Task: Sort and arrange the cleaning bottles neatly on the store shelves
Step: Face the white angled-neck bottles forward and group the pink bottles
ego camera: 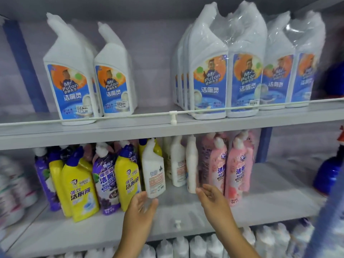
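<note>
On the top shelf [130,125], behind a thin rail, white bottles [71,75] labelled "Mr Puton" stand in two groups with a bare gap between them. On the middle shelf [186,216] the left hand [142,203], fingers straight, touches the base of a tilted white bottle [153,172] with small unreadable print, beside the yellow bottles [80,190]. The right hand [210,196], fingers relaxed and holding nothing, sits just before the pink bottles [238,170], with bare shelf beyond them.

I'm holding my left hand [142,202] under the tilted white bottle [153,175] at centre frame on the middle shelf [270,198], while my right hand [212,197] is reaching open-fingered toward the pink bottles [236,175].
</note>
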Tool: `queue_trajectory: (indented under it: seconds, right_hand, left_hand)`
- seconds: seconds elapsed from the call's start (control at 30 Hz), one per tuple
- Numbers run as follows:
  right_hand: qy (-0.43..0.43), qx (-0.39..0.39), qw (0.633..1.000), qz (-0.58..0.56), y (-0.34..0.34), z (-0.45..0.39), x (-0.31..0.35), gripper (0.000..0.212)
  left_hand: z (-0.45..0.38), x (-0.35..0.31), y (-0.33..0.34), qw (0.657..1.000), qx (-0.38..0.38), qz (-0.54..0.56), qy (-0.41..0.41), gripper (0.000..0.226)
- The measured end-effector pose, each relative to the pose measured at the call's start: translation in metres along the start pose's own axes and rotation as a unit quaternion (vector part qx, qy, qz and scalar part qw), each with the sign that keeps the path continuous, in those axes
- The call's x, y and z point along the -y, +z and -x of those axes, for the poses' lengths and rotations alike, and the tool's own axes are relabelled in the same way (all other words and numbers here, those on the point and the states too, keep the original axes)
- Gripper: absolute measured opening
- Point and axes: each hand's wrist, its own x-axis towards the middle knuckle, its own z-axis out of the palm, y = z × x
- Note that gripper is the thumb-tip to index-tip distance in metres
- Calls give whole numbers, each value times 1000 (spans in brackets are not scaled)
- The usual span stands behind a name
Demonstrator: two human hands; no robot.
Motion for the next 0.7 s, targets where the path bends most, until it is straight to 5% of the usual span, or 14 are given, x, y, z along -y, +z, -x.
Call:
queue_trajectory:
  seconds: [0.1,0.37,0.53,0.7]
  right_hand:
    - [-3,-1,1000,24,8,-20,-6,20]
    - [-7,-3,999,39,42,-81,-26,65]
    - [-7,-15,999,29,56,-115,-34,73]
    - [0,-47,996,70,67,-134,-39,66]
  left_hand:
    - [-19,6,15,1000,-2,-7,9,35]
    - [-72,18,48,997,-58,-30,31,75]
    - [-97,26,61,995,-74,-16,71,63]
    - [-110,35,65,996,-60,-4,59,28]
